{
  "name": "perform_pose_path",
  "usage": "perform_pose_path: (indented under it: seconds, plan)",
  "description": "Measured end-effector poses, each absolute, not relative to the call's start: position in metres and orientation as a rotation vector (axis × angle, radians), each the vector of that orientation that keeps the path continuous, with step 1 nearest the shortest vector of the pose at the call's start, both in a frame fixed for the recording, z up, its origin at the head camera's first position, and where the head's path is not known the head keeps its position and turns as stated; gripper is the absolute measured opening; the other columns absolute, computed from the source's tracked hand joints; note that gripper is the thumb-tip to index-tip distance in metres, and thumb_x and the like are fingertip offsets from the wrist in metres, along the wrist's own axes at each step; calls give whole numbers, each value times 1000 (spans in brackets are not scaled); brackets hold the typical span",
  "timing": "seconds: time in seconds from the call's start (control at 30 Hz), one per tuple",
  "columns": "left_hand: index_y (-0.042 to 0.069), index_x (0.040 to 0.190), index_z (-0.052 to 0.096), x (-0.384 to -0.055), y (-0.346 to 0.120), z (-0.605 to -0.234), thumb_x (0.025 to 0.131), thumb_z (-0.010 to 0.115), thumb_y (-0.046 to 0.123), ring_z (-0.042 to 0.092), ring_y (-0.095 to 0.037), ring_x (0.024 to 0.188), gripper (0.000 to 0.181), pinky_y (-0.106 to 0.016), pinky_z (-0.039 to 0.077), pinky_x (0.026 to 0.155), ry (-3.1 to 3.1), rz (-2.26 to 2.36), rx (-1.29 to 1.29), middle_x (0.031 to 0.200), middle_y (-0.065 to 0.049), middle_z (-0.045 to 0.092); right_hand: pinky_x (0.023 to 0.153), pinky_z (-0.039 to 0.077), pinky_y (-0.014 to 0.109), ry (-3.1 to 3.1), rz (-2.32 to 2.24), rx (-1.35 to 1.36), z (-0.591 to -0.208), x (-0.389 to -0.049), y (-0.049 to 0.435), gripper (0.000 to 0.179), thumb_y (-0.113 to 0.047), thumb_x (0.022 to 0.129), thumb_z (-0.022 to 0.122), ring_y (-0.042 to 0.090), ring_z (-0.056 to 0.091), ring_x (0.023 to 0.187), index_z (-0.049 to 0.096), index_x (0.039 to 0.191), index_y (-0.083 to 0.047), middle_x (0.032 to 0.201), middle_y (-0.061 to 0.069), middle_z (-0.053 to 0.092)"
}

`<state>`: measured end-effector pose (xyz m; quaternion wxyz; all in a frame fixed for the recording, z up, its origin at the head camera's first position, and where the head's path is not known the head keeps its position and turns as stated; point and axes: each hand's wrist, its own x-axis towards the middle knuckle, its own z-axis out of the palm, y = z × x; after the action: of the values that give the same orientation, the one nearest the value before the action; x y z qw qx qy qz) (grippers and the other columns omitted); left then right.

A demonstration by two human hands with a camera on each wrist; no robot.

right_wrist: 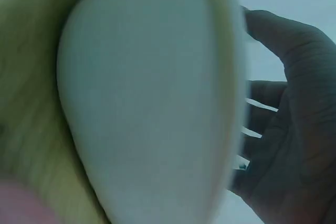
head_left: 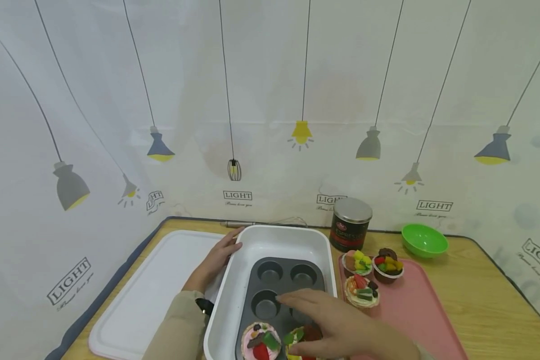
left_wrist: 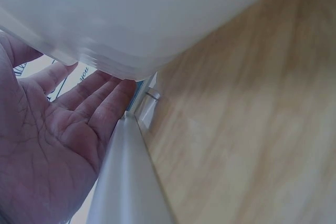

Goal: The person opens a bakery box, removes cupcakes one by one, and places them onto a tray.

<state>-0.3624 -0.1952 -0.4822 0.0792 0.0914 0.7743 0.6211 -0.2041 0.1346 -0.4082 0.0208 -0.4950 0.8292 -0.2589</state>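
Note:
A dark grey muffin tin (head_left: 288, 265) lies inside a deep white tray (head_left: 225, 305). My left hand (head_left: 218, 260) holds the tray's far left corner, thumb over the rim and fingers against the outside; its palm (left_wrist: 52, 135) shows in the left wrist view. Over the tin's near right part spreads my right hand (head_left: 337, 322), fingers apart and nothing gripped. Partly hidden beneath it is a fruit-topped cupcake (head_left: 297, 336). Another cupcake (head_left: 261, 341), pink with fruit, sits in the near left cup. In the right wrist view the tray's wall (right_wrist: 147, 103) covers the fingertips.
Several fruit cupcakes (head_left: 362, 291) stand on a pink tray (head_left: 414, 300) at the right. Behind them are an espresso tin (head_left: 350, 225) and a green bowl (head_left: 425, 240). A white board (head_left: 148, 285) lies left, a whisk (head_left: 270, 223) along the back edge.

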Motion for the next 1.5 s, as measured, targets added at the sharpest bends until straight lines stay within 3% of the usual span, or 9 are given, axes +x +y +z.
perform_pose_path:
  seconds: [0.27, 0.47, 0.8, 1.03, 1.5]
  plan:
    - [27, 154, 41, -361, -193, -483, 102, 53, 33, 61, -27, 117, 54, -42, 51, 93, 2322, 1868, 273, 146, -13, 51, 102, 48, 37, 2275, -851, -1333, -422, -199, 100, 65, -55, 98, 58, 7, 47, 129, 33, 155, -34, 148, -11, 46]
    - [26, 155, 40, -360, -193, -480, 102, 53, 32, 61, -25, 115, 54, -41, 52, 92, 2329, 1869, 283, 145, -13, 52, 101, 49, 37, 2372, -755, -1493, -433, -197, 91, 77, -58, 92, 64, 12, 50, 131, 33, 156, -28, 151, -6, 47]
    - [26, 156, 38, -360, -194, -479, 102, 52, 36, 61, -26, 117, 56, -44, 51, 94, 2335, 1840, 251, 146, -12, 52, 99, 50, 36, 2500, -648, -1538, -439, -199, 86, 76, -59, 90, 66, 13, 53, 127, 41, 151, -21, 144, -3, 54]
    - [26, 156, 38, -361, -194, -480, 102, 52, 37, 60, -27, 118, 57, -45, 51, 95, 2339, 1833, 260, 147, -13, 51, 99, 50, 33, 2537, -595, -1606, -441, -198, 84, 72, -51, 91, 71, 11, 54, 125, 43, 149, -17, 140, -2, 55]
    - [24, 157, 36, -361, -194, -479, 104, 50, 33, 60, -30, 119, 55, -44, 51, 94, 2336, 1828, 275, 149, -16, 48, 96, 50, 26, 2545, -580, -1673, -440, -197, 85, 70, -53, 91, 69, 6, 53, 120, 44, 147, -17, 137, -3, 54]
